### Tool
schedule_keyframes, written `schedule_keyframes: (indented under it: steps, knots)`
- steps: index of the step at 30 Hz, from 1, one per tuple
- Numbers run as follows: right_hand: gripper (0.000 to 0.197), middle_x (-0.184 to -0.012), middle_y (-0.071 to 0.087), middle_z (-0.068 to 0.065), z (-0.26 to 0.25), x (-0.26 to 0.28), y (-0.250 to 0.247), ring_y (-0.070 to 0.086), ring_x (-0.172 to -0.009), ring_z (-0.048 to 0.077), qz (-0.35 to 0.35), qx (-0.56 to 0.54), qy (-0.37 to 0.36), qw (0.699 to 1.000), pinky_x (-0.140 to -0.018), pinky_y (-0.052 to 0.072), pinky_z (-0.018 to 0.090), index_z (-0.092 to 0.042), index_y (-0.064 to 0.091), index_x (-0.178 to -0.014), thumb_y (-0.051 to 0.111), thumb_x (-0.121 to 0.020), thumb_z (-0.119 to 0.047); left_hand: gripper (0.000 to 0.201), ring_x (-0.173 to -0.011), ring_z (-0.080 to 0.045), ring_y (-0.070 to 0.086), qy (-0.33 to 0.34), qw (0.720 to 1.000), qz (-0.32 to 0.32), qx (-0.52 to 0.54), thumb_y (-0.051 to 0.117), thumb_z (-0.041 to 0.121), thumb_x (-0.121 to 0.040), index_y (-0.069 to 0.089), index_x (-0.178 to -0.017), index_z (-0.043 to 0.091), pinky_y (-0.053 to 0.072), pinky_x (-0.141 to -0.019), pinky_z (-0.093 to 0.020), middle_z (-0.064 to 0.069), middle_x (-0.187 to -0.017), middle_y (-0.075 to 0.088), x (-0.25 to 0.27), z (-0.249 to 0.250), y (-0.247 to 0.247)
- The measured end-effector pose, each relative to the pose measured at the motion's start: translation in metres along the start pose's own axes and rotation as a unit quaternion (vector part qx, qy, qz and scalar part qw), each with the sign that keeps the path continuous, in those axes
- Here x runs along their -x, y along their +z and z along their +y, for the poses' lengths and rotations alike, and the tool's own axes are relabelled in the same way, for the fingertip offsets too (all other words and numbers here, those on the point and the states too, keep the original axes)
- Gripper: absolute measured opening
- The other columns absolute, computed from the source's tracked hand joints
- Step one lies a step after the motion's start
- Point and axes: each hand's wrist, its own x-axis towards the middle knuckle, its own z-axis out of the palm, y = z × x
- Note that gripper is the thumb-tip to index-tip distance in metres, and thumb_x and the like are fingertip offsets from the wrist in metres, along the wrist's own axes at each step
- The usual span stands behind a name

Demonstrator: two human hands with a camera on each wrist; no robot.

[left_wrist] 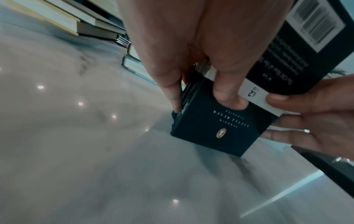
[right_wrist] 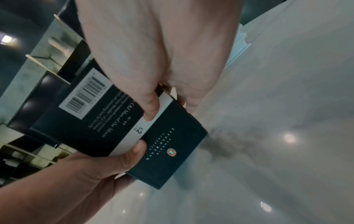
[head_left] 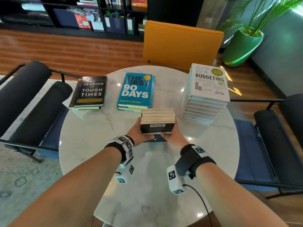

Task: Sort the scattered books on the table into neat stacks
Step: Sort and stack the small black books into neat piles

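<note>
Hands [head_left: 155,136] grip small books [head_left: 157,119] | marble table [head_left: 98,145] | bookshelf [head_left: 98,17] behind

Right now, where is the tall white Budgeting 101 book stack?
In the head view, the tall white Budgeting 101 book stack stands far right on the round marble table.

table [head_left: 101,138]: glossy veined marble, reflecting lights | small black books [head_left: 156,127]: matt paper covers, yellowing page edges | floor [head_left: 68,51]: polished wood showing

"BUDGETING 101" on white book [head_left: 211,82]
</note>
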Motion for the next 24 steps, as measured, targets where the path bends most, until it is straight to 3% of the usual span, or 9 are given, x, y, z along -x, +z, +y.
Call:
schedule_keyframes:
  steps: [2, 5, 9, 12, 14, 17, 20, 22, 24]
  knots:
    - [0.071, -0.141, 0.04, 0.004, -0.001, -0.002, -0.004, 0.035, -0.131, 0.011, -0.01, 0.009, -0.006, 1.0, -0.111, 0.027, 0.025, -0.006, 0.026, -0.145, 0.064, -0.086, 0.003, 0.08, -0.119, -0.015, 0.052, -0.004, 1.0, -0.009, -0.014, 0.08, 0.008, -0.074, 0.034, -0.139, 0.017, 0.039, -0.106, -0.034, 0.003, -0.127, 0.057, -0.001, 0.006, -0.004]
    - [0.07, -0.141, 0.041, 0.004, -0.001, -0.002, -0.01, 0.036, -0.131, 0.012, -0.016, 0.003, -0.01, 1.0, -0.113, 0.029, 0.032, -0.009, 0.026, -0.145, 0.065, -0.087, 0.0, 0.078, -0.113, -0.01, 0.049, 0.006, 1.0, -0.012, -0.026, 0.079, 0.009, -0.076, 0.034, -0.139, 0.017, 0.039, -0.102, -0.031, 0.004, -0.124, 0.056, 0.001, 0.013, -0.009]
    - [0.07, -0.142, 0.043, 0.001, 0.009, 0.008, -0.001, 0.04, -0.133, 0.014, -0.002, 0.001, -0.017, 1.0, -0.115, 0.03, 0.037, -0.014, 0.029, -0.145, 0.067, -0.087, -0.005, 0.078, -0.115, -0.016, 0.055, -0.006, 1.0, 0.009, -0.01, 0.081, 0.007, -0.073, 0.036, -0.136, 0.018, 0.041, -0.103, -0.031, 0.005, -0.119, 0.06, 0.01, 0.001, -0.001]
    - [0.058, -0.134, 0.048, -0.005, 0.007, 0.008, -0.003, 0.045, -0.125, 0.007, -0.013, -0.003, -0.014, 1.0, -0.11, 0.035, 0.029, -0.021, 0.037, -0.136, 0.066, -0.088, -0.007, 0.08, -0.115, -0.016, 0.055, -0.022, 0.999, 0.005, -0.04, 0.082, 0.015, -0.074, 0.035, -0.138, 0.02, 0.04, -0.099, -0.028, 0.003, -0.123, 0.06, 0.011, 0.0, -0.003]
    - [0.054, -0.123, 0.053, -0.01, 0.003, 0.006, -0.008, 0.05, -0.113, 0.001, -0.028, -0.024, 0.012, 0.999, -0.102, 0.04, 0.023, -0.027, 0.038, -0.129, 0.066, -0.088, -0.005, 0.08, -0.114, -0.017, 0.055, -0.032, 0.998, -0.015, -0.048, 0.082, 0.021, -0.074, 0.035, -0.138, 0.019, 0.041, -0.099, -0.03, 0.002, -0.123, 0.058, 0.01, 0.006, -0.008]
    - [0.064, -0.127, 0.055, 0.004, 0.003, 0.004, -0.012, 0.055, -0.115, 0.016, -0.011, -0.133, 0.119, 0.984, -0.097, 0.049, 0.034, -0.014, 0.031, -0.139, 0.067, -0.087, -0.006, 0.065, -0.105, -0.016, 0.06, -0.054, 0.998, -0.031, 0.029, 0.079, 0.02, -0.077, 0.043, -0.131, 0.014, 0.046, -0.091, -0.03, 0.004, -0.114, 0.06, 0.015, 0.015, -0.009]
    - [0.054, -0.115, 0.058, 0.009, 0.009, 0.011, -0.006, 0.059, -0.098, 0.018, 0.043, -0.125, 0.195, 0.972, -0.071, 0.048, 0.022, -0.006, 0.036, -0.128, 0.069, -0.088, -0.021, 0.039, -0.082, -0.01, 0.069, -0.076, 0.984, -0.05, 0.155, 0.07, 0.009, -0.085, 0.057, -0.122, 0.005, 0.055, -0.073, -0.021, -0.002, -0.1, 0.069, 0.022, 0.011, -0.001]
    - [0.046, -0.107, 0.062, 0.008, 0.023, 0.017, -0.001, 0.06, -0.092, 0.019, 0.054, -0.084, 0.212, 0.972, -0.069, 0.046, 0.023, -0.007, 0.047, -0.116, 0.072, -0.085, -0.029, 0.031, -0.074, -0.009, 0.07, -0.101, 0.978, -0.059, 0.175, 0.067, 0.008, -0.088, 0.063, -0.118, 0.004, 0.056, -0.067, -0.018, -0.008, -0.1, 0.071, 0.028, 0.0, 0.007]
    - [0.033, -0.098, 0.068, 0.008, 0.037, 0.024, 0.003, 0.066, -0.09, 0.023, 0.04, -0.055, 0.207, 0.976, -0.076, 0.051, 0.029, -0.006, 0.058, -0.102, 0.075, -0.083, -0.029, 0.03, -0.081, -0.014, 0.07, -0.123, 0.975, -0.066, 0.173, 0.07, 0.011, -0.086, 0.065, -0.115, 0.005, 0.057, -0.074, -0.022, -0.013, -0.108, 0.071, 0.033, -0.017, 0.011]
